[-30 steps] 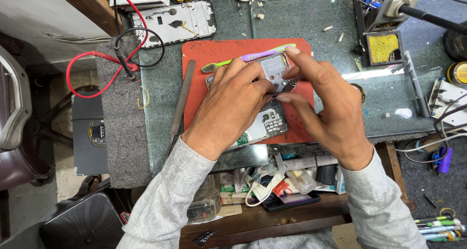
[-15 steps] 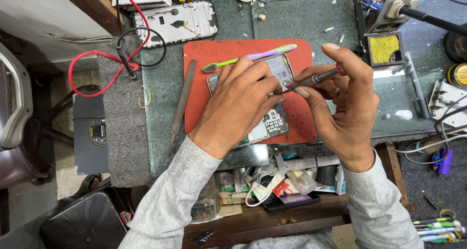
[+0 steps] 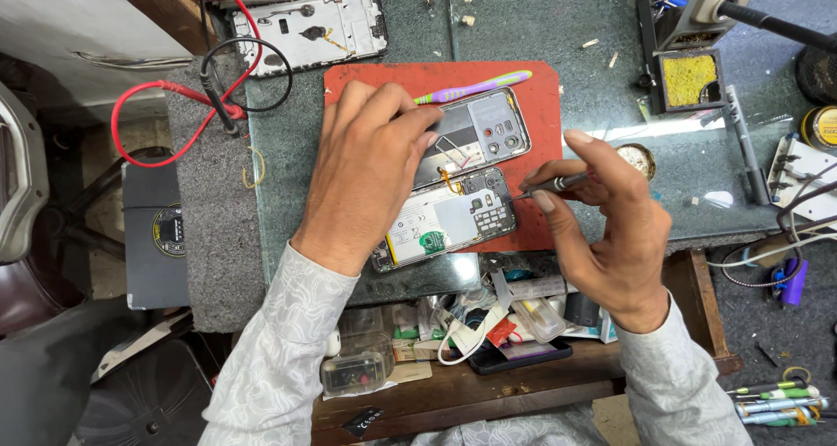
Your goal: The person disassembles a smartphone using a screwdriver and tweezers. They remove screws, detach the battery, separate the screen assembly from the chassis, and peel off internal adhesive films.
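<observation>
An opened phone (image 3: 445, 221) lies on a red mat (image 3: 540, 93), its white battery and circuit board exposed. Its grey back cover (image 3: 484, 130) lies flipped open just behind it, joined by thin wires. My left hand (image 3: 366, 167) reaches over both, fingertips gripping the left end of the back cover. My right hand (image 3: 610, 237) pinches a slim screwdriver (image 3: 558, 183) whose tip touches the top right corner of the phone's board. A green and purple toothbrush (image 3: 475, 88) lies behind the cover.
Another stripped phone frame (image 3: 314, 32) lies at the back left beside red and black probe leads (image 3: 174, 97). A soldering stand with a yellow sponge (image 3: 689, 80), tweezers (image 3: 745, 141) and a round tin (image 3: 635, 160) sit on the right. A cluttered shelf (image 3: 488, 324) lies below the bench edge.
The back cover, held up over the phone a second ago, now lies flipped open behind it. My right hand has taken up the screwdriver and brought its tip down to the board.
</observation>
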The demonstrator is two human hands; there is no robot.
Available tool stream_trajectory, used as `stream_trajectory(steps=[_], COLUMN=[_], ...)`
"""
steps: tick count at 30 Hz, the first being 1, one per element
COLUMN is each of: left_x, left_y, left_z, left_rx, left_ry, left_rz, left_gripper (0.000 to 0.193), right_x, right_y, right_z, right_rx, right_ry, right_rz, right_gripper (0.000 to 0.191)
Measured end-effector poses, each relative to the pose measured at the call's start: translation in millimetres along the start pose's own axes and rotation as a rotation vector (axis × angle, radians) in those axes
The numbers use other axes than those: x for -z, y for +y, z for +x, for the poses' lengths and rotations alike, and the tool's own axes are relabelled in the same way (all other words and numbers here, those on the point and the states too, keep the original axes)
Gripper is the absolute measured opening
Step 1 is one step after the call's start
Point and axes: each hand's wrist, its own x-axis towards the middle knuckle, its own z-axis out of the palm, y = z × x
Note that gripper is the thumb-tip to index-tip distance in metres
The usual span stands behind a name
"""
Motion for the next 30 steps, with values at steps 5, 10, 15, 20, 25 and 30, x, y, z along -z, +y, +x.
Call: stream_trajectory(steps=[5, 10, 15, 20, 25, 30], left_x=[5, 10, 11, 2, -6, -10], left_y=[6, 18, 35, 52, 61, 63], left_z=[-4, -9, -20, -32, -40, -44], left_rx=[0.008, 0.005, 0.051, 0.113, 0.156, 0.165], left_ry=[0.028, 0.081, 0.088, 0.061, 0.005, -0.048], left_rz=[0.008, -0.014, -0.107, -0.219, -0.302, -0.293], left_gripper=[0.015, 0.014, 0.012, 0.014, 0.014, 0.017], right_x=[-1, 1, 4, 13, 14, 11], right_y=[0, -2, -11, -26, -30, -33], right_z=[0, 3, 11, 25, 31, 28], right_rx=[0.013, 0.091, 0.148, -0.059, -0.001, 0.004], right_ry=[-0.026, -0.028, 0.007, -0.129, -0.092, -0.045], right_rz=[-0.03, -0.159, -0.419, -0.078, -0.076, -0.038], right_gripper=[0.056, 0.057, 0.055, 0.047, 0.043, 0.039])
